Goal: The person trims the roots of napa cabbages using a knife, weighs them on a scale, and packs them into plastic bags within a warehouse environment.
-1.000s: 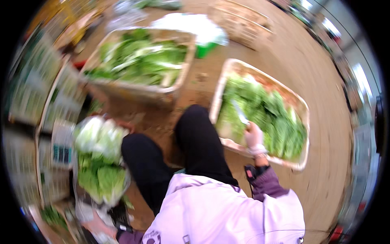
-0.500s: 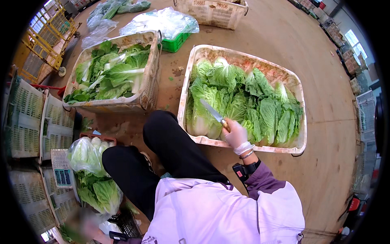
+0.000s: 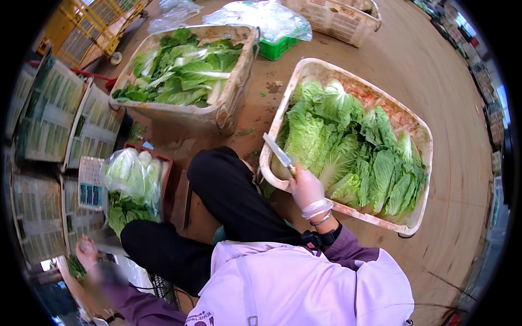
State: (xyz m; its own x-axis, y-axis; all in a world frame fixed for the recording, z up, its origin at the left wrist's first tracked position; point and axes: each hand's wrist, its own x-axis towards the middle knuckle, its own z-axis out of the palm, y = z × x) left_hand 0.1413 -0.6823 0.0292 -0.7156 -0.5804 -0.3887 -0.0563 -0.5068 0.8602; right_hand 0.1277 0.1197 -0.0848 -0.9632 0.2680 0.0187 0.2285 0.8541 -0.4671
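My right hand [image 3: 307, 190], in a thin clear glove, is closed round the handle of a knife [image 3: 279, 152]. Its blade points up and left over the near left edge of a white crate [image 3: 416, 223] holding several napa cabbages [image 3: 348, 149]. Far out at the lower left is my left hand [image 3: 87, 253], beside some green leaves [image 3: 75, 267]; it is small and partly blurred, so its grip is unclear. Bagged napa cabbages [image 3: 133, 168] stand between that hand and my knees.
A second white crate [image 3: 179, 113] holds loose cabbage leaves at the upper left. Behind it are a green crate [image 3: 277, 50] with plastic bags and another pale crate [image 3: 340, 20]. Stacked crates [image 3: 54, 117] line the left, with a yellow cart [image 3: 98, 27] beyond.
My view has turned left, so the crates sit farther right. My left hand has reached out farther left and up. The right hand still holds the knife, now nearer the crate's near left edge.
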